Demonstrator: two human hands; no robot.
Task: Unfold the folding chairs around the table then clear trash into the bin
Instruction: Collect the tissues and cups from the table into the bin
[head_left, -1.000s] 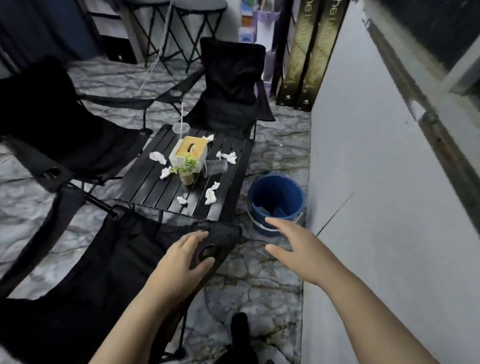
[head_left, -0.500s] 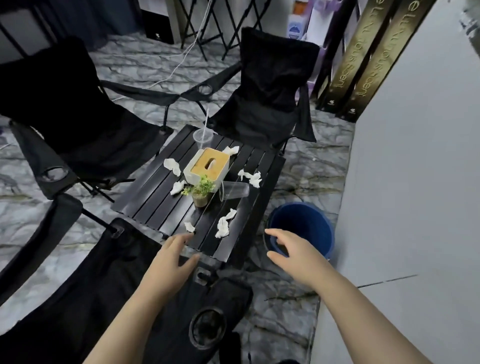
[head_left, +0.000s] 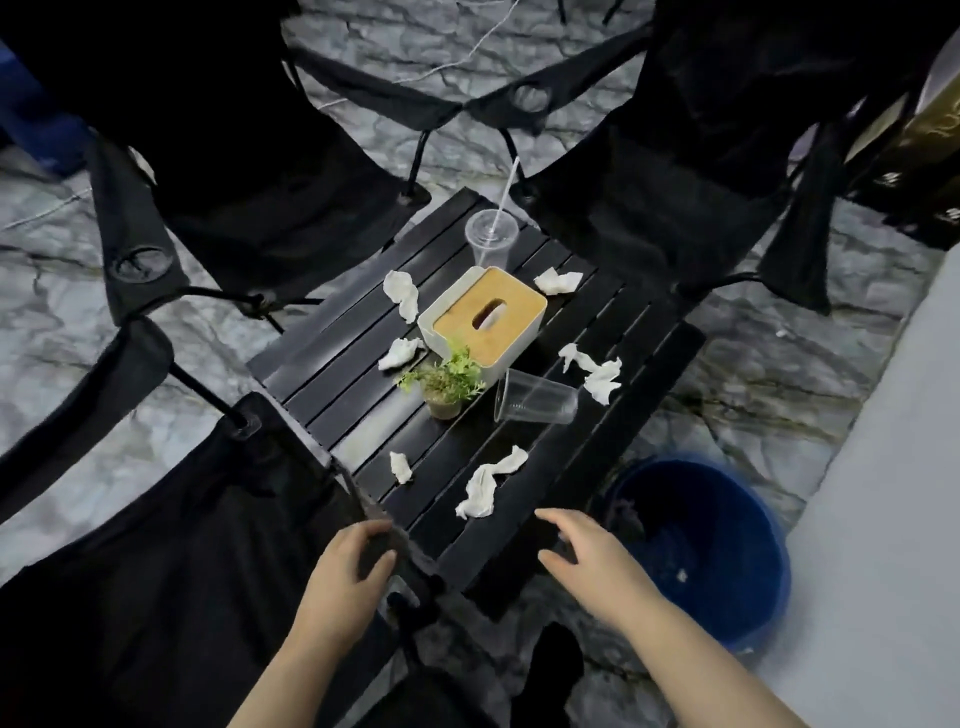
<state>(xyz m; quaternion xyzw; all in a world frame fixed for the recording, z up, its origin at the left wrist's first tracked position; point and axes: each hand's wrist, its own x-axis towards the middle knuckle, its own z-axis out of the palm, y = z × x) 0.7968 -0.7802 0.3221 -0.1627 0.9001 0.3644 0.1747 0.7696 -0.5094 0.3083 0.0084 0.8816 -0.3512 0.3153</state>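
Now chairs look unfolded; left hand (head_left: 345, 571) curled on nearest chair (head_left: 171, 561) armrest. Right hand (head_left: 587, 558) empty, fingers spread, nearer crumpled tissue (head_left: 485, 488) at its 11 o'clock on desk (head_left: 332, 384); long axis 1–7. Bin (head_left: 727, 561) at 3 o'clock.

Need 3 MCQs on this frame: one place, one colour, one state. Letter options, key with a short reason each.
1. Where is the bin relative to the table?
A. On the tabletop
B. On the floor off the table's near right corner
C. Under the far chair

2. What colour is the bin?
A. Red
B. White
C. Blue

3. How is the strawless clear cup beside the potted plant lying?
A. Tipped on its side
B. Upright
C. Stacked in the cup with the straw

Answers:
1 B: it stands on the marble floor, past the right hand.
2 C: its wall and rim are blue.
3 A: its open mouth faces sideways, towards the plant.
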